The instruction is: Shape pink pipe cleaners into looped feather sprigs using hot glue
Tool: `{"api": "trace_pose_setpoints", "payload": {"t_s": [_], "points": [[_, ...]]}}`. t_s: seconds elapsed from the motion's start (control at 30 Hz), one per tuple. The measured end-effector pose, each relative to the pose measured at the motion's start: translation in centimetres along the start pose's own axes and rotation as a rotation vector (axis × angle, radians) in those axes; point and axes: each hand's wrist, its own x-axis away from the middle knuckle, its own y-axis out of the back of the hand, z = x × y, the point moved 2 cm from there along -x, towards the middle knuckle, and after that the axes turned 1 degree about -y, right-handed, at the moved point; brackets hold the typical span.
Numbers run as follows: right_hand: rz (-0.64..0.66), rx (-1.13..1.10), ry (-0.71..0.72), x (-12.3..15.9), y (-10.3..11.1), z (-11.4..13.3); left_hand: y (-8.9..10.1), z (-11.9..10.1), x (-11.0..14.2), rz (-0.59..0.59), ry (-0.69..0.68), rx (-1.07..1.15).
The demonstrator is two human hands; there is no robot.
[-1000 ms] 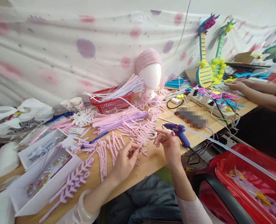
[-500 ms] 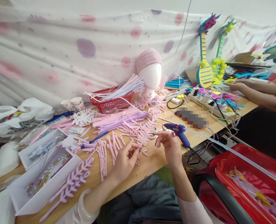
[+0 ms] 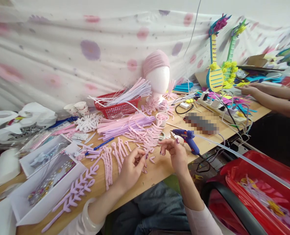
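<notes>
Over the table's near edge, my left hand [image 3: 133, 165] is closed in a pinch, thumb against fingertips. Whatever it pinches is too small to make out. Just right of it hovers my right hand [image 3: 176, 157], its fingers loosely bent and apart, with nothing visible in them. Pink pipe cleaner pieces [image 3: 152, 138] lie beyond both hands, and a few short pink bits [image 3: 152, 159] rest between them. A blue glue gun [image 3: 187, 138] with a long clear glue stick lies right of my right hand. Looped pink strips [image 3: 108, 166] and purple leafy sprigs [image 3: 73, 189] lie left.
A red basket [image 3: 110, 111] of pipe cleaners and a white foam head [image 3: 159, 80] stand behind. White boxes [image 3: 17, 204] sit left, a power strip [image 3: 216, 109] right. Another person's arms [image 3: 269, 98] reach in at right. A red bin [image 3: 233, 179] stands beside a chair armrest [image 3: 230, 199].
My right hand has shifted slightly left, toward my left hand. My left hand keeps its pinch in nearly the same place.
</notes>
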Motion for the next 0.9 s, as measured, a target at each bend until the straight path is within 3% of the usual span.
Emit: {"api": "trace_pose_setpoints", "payload": {"t_s": [0.37, 0.67, 0.77, 0.87, 0.9], "points": [[0.008, 0.048, 0.029, 0.3, 0.1, 0.2, -0.1, -0.4, 0.0, -0.017, 0.018, 0.021], [0.273, 0.133, -0.151, 0.3, -1.6, 0.2, -0.1, -0.2, 0.0, -0.026, 0.021, 0.050], [0.294, 0.338, -0.133, 0.1, 0.0, 1.0, 0.0, -0.2, -0.1, -0.043, 0.031, 0.073], [0.307, 0.669, -0.153, 0.3, 3.6, 2.2, 0.2, -0.1, -0.3, -0.081, 0.062, 0.120], [0.230, 0.797, -0.156, 0.4, 5.1, 2.7, 0.2, 0.0, -0.4, -0.092, 0.073, 0.141]]}}
